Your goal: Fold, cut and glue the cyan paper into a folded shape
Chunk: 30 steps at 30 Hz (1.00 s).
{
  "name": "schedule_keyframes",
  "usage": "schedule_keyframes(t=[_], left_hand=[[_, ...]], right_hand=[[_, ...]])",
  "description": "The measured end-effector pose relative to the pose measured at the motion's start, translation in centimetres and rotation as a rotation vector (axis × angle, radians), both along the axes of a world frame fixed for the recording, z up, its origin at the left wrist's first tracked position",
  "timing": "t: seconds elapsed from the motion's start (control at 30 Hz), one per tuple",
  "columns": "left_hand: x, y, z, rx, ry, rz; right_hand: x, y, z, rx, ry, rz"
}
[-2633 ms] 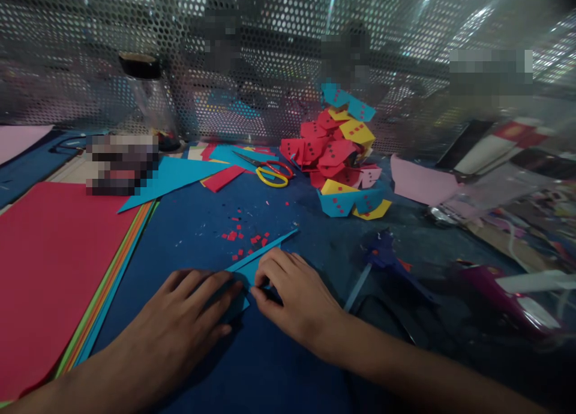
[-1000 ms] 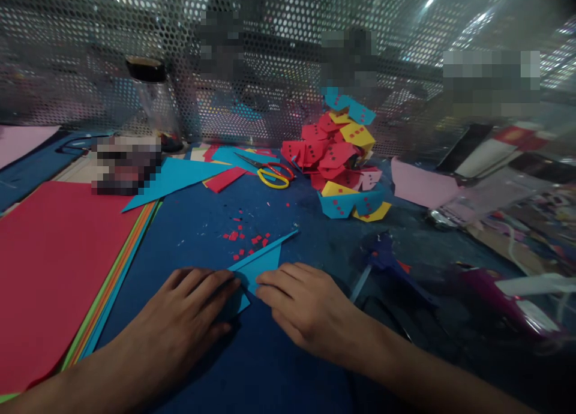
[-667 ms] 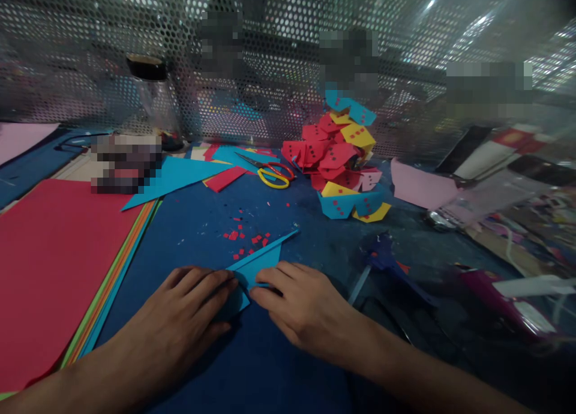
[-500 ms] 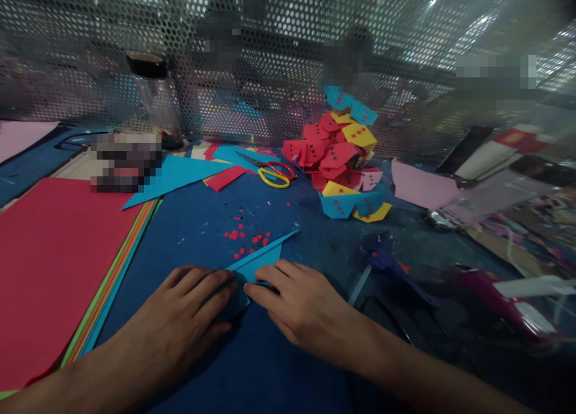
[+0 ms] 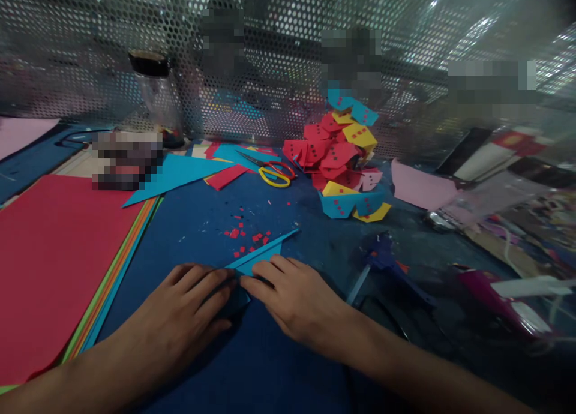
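A piece of folded blue paper [image 5: 263, 256] lies on the blue table, a narrow folded strip along its far edge. My left hand [image 5: 195, 300] rests on its left part, fingers curled over it and pressing it down. From the right, my right hand [image 5: 292, 297] pinches or presses the near side, its fingertips close to the left ones. The paper under both hands is partly hidden. Just beyond the fold, small red paper squares [image 5: 234, 233] are scattered.
Scissors [image 5: 275, 175] with red and yellow handles lie behind. Beside them stands a pile of folded, dotted papers [image 5: 333, 156]. A blue glue gun [image 5: 382, 255] is at right, a red sheet stack [image 5: 58, 258] at left, a lidded jar [image 5: 155, 96] behind.
My right hand has shifted slightly left and away from me along the blue paper. My left hand and the paper have hardly moved.
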<state>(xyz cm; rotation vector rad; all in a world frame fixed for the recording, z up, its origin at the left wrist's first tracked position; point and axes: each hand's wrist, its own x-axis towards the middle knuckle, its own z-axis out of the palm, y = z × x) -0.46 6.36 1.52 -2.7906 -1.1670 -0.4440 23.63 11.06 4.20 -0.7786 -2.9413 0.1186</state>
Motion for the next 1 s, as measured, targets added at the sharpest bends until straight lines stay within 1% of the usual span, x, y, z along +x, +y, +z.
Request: schedule_keyframes(t=[0.2,0.3,0.63,0.8,1.0], left_hand=[[0.0,0.0,0.2,-0.005,0.0,-0.011],[0.1,0.0,0.2,-0.012,-0.01,-0.003],[0.0,0.0,0.1,-0.043,-0.044,0.01],[0.1,0.0,0.2,-0.013,0.003,0.006],[0.0,0.0,-0.1,-0.016,-0.033,0.009]], right_hand=[[0.6,-0.1,0.9,-0.051,0.022,-0.01],[1.1,-0.3,1.1,-0.058,0.047,-0.01],[1.7,-0.2,0.9,-0.082,0.067,0.012],[1.4,-0.2,1.1,-0.09,0.049,-0.004],[0.7,-0.2,0.9,-0.057,0.013,-0.006]])
